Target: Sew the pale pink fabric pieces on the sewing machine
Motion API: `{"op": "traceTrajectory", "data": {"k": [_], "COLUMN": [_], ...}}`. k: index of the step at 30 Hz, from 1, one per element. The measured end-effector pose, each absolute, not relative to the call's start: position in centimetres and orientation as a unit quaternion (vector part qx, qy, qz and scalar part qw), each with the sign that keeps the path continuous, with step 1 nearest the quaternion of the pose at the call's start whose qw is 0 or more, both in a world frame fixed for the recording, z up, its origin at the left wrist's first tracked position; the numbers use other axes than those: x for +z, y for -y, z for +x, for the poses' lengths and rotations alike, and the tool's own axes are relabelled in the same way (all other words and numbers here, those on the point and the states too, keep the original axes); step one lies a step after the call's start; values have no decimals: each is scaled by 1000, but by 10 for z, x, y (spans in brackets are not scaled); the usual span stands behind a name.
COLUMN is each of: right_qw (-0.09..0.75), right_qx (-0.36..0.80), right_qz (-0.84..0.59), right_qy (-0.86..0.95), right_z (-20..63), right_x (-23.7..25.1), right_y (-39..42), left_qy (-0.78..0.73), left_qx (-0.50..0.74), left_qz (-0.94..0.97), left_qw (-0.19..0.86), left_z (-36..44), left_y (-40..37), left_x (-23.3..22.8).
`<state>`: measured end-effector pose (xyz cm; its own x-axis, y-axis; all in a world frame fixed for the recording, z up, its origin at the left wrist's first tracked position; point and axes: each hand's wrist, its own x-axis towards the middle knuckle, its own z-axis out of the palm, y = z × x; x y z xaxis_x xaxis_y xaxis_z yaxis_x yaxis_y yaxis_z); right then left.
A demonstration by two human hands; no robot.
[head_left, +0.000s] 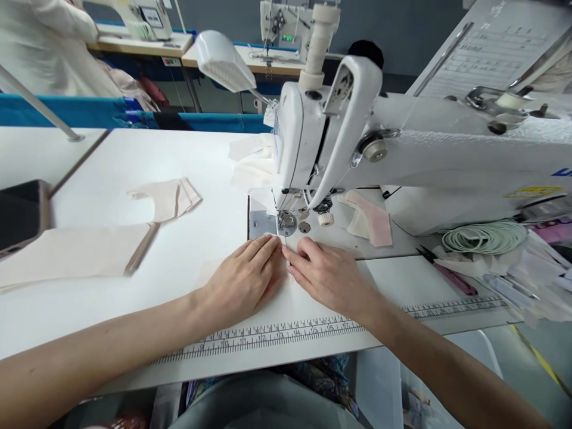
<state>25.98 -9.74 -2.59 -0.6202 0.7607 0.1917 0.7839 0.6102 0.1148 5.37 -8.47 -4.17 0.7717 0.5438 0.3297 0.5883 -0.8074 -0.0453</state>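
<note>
At the front of the sewing machine's presser foot (286,221), both hands meet over a small pale fabric piece (282,239), mostly hidden beneath them. My left hand (248,274) rests over it with its fingers close together, fingertips just before the foot. With curled fingers, my right hand (328,274) pinches the right edge of the fabric; its index fingertip almost touches the left fingers. The white sewing machine (299,137) rises directly above. A metal needle plate (261,223) shows left of the foot.
Cut fabric pieces (167,199) and a long pale panel (75,253) lie left, near a phone (24,214). Pink and cream pieces (370,220) lie under the machine arm. Thread snips (451,277) and a green cord coil (485,237) sit right. A printed ruler (277,336) runs along the front edge.
</note>
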Motion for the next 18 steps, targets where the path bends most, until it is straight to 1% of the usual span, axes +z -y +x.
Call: {"op": "traceTrajectory", "data": {"k": [4,8,14,18], "right_qw": [30,15,29,39], "right_qx": [-96,-110,-115,-120], "right_qz": [-437,-437,-438,-445], "right_qy": [894,893,891,886], "right_z": [257,255,255,255], "right_x": [-23,-23,-25,-26], "right_y": [91,81,73,72], "left_qy": [299,307,312,306], "left_qx": [-149,-151,-171,-165], "left_qz": [-938,-937,-934,-937], "left_qw": [95,72,33,41], "left_z": [53,52,50,50], "left_y": [78,68,59,56], "left_x": [-42,-43,-46,-46]}}
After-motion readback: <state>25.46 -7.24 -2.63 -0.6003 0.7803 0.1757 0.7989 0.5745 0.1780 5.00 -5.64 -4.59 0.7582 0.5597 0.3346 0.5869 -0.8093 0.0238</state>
